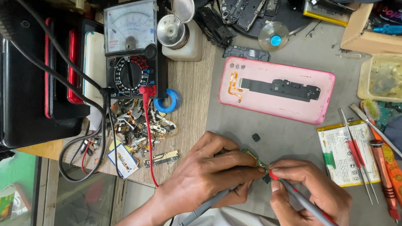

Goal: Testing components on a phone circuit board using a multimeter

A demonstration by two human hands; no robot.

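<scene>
Your left hand (208, 173) pinched the small circuit board (256, 162); right-hand (303, 201) fingers clamped the red-tipped probe (319, 219); a slip could have bridged neighbouring contacts.

Head camera — straight down, close over workbench (280, 139)

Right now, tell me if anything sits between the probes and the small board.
Nothing visible does. The right hand holds the red probe with its tip at the small board, and the left hand holds the black probe there too. Fingers hide the exact contact points.
</scene>
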